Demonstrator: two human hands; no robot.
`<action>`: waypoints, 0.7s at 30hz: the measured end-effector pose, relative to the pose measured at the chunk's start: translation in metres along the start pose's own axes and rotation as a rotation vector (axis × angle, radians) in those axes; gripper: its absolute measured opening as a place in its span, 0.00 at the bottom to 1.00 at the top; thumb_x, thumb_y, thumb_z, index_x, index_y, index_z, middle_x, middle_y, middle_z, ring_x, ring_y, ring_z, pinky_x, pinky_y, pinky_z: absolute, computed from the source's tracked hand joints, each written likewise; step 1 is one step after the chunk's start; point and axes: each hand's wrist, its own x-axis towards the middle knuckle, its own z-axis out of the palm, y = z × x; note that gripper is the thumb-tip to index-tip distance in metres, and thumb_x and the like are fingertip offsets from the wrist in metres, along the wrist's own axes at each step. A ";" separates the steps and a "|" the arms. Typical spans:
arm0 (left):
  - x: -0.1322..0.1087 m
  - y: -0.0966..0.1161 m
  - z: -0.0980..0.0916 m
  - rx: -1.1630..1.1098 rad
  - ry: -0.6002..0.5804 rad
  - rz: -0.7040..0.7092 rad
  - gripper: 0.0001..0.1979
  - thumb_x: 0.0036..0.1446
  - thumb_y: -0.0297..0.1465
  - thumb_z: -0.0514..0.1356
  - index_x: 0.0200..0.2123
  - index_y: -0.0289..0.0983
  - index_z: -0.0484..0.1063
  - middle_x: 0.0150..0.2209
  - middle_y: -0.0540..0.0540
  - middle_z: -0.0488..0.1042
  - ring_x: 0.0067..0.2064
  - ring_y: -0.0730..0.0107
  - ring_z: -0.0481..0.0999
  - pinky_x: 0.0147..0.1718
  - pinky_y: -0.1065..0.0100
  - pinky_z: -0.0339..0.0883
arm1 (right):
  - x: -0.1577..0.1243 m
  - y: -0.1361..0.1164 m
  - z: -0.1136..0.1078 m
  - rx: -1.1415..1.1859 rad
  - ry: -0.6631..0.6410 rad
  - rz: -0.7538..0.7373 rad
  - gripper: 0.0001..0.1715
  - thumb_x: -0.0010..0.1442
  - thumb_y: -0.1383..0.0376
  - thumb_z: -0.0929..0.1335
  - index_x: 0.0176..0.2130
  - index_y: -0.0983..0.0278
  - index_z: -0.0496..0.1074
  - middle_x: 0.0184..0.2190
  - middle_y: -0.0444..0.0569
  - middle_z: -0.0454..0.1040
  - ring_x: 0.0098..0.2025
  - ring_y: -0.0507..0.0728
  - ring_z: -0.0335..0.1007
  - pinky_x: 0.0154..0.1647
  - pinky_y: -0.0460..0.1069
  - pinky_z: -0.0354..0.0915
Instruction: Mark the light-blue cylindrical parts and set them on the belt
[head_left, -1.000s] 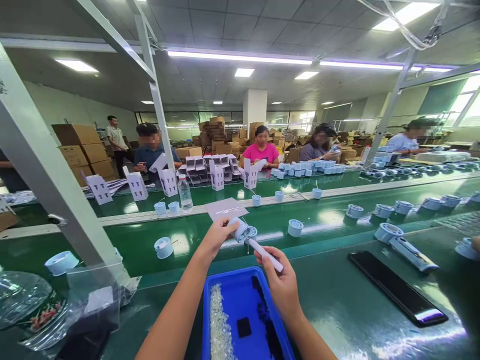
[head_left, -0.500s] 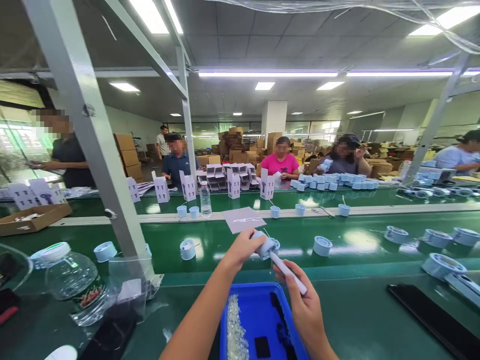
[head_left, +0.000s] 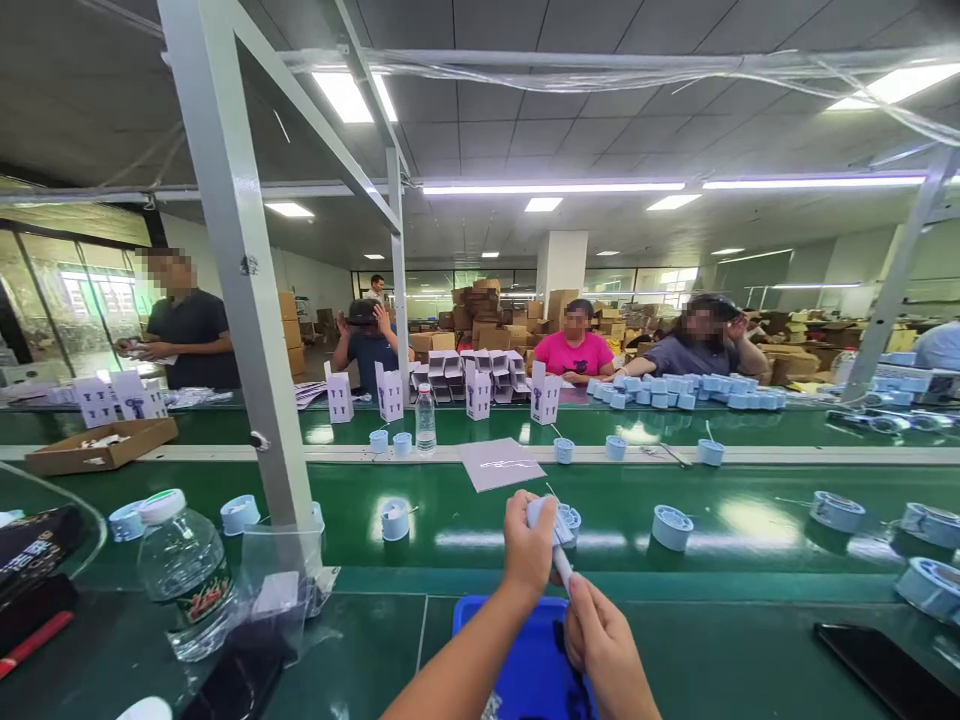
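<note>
My left hand (head_left: 527, 545) is closed around the round head of a small pale blue and white device (head_left: 553, 520), held above the near edge of the green conveyor belt (head_left: 465, 520). My right hand (head_left: 602, 640) is wrapped round the device's white handle just below the left hand. Under both hands sits a blue plastic tray (head_left: 517, 665), mostly hidden by my arms.
Several pale blue round parts (head_left: 671, 526) lie on the belt. A water bottle (head_left: 184, 575) and a clear plastic bag (head_left: 281, 600) stand at the near left by a grey frame post (head_left: 247, 300). A black phone (head_left: 885, 680) lies at the near right. Other people work across the belt.
The view has tilted up and turned left. My right hand has slid up the handle toward my left hand, and the device sits more upright.
</note>
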 end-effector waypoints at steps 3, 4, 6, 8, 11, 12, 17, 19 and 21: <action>0.008 0.000 -0.005 0.097 -0.221 0.011 0.15 0.54 0.42 0.58 0.29 0.40 0.56 0.29 0.49 0.64 0.33 0.68 0.65 0.33 0.68 0.61 | 0.005 -0.001 -0.005 -0.064 0.030 -0.066 0.32 0.46 0.37 0.67 0.25 0.63 0.66 0.14 0.34 0.44 0.16 0.46 0.38 0.14 0.43 0.41; 0.013 0.002 -0.010 0.120 -0.266 0.004 0.14 0.55 0.41 0.57 0.30 0.40 0.55 0.29 0.49 0.64 0.32 0.69 0.65 0.32 0.69 0.61 | 0.006 -0.003 -0.007 -0.108 0.018 -0.081 0.32 0.47 0.37 0.67 0.25 0.63 0.67 0.14 0.35 0.45 0.16 0.47 0.39 0.14 0.44 0.41; 0.026 0.006 -0.026 0.197 -0.252 0.016 0.16 0.53 0.40 0.59 0.34 0.40 0.54 0.30 0.50 0.65 0.30 0.70 0.65 0.31 0.69 0.60 | 0.008 -0.006 -0.010 -0.205 0.000 -0.094 0.30 0.48 0.39 0.67 0.25 0.64 0.69 0.14 0.36 0.47 0.16 0.48 0.41 0.15 0.45 0.42; 0.040 0.007 -0.047 0.357 -0.184 0.063 0.24 0.46 0.40 0.64 0.39 0.40 0.53 0.33 0.49 0.66 0.31 0.69 0.67 0.31 0.69 0.60 | 0.009 -0.007 -0.012 -0.284 0.009 -0.109 0.29 0.50 0.40 0.66 0.25 0.64 0.70 0.14 0.37 0.49 0.17 0.49 0.45 0.16 0.45 0.45; 0.053 -0.006 -0.073 0.706 -0.276 0.053 0.24 0.42 0.39 0.65 0.42 0.40 0.59 0.36 0.47 0.68 0.35 0.64 0.69 0.35 0.66 0.60 | 0.010 -0.007 -0.012 -0.323 0.047 -0.172 0.27 0.53 0.44 0.65 0.27 0.65 0.72 0.17 0.40 0.58 0.20 0.51 0.52 0.19 0.45 0.53; 0.054 -0.013 -0.077 0.843 -0.316 0.035 0.23 0.41 0.38 0.65 0.41 0.40 0.63 0.39 0.45 0.68 0.39 0.60 0.69 0.37 0.65 0.61 | 0.010 -0.006 -0.012 -0.319 0.057 -0.185 0.25 0.54 0.45 0.65 0.30 0.65 0.73 0.17 0.41 0.60 0.20 0.51 0.53 0.19 0.45 0.53; 0.055 -0.040 -0.076 1.085 -0.466 -0.015 0.25 0.43 0.39 0.64 0.48 0.43 0.70 0.49 0.38 0.69 0.55 0.44 0.61 0.51 0.49 0.53 | 0.007 -0.004 -0.012 -0.320 0.068 -0.166 0.22 0.52 0.49 0.69 0.37 0.63 0.70 0.15 0.36 0.53 0.17 0.49 0.46 0.16 0.45 0.46; 0.061 -0.037 -0.084 1.022 -0.374 0.010 0.22 0.52 0.44 0.57 0.49 0.45 0.70 0.53 0.37 0.67 0.58 0.45 0.57 0.53 0.45 0.50 | 0.004 -0.005 -0.012 -0.328 0.062 -0.177 0.20 0.52 0.49 0.69 0.33 0.63 0.68 0.16 0.36 0.55 0.18 0.49 0.49 0.17 0.44 0.49; 0.070 -0.033 -0.103 1.094 -0.145 0.001 0.22 0.57 0.45 0.51 0.51 0.43 0.70 0.59 0.36 0.60 0.61 0.43 0.51 0.53 0.44 0.49 | 0.002 -0.006 -0.010 -0.313 0.052 -0.191 0.21 0.52 0.48 0.70 0.34 0.63 0.68 0.18 0.38 0.59 0.20 0.50 0.53 0.19 0.44 0.54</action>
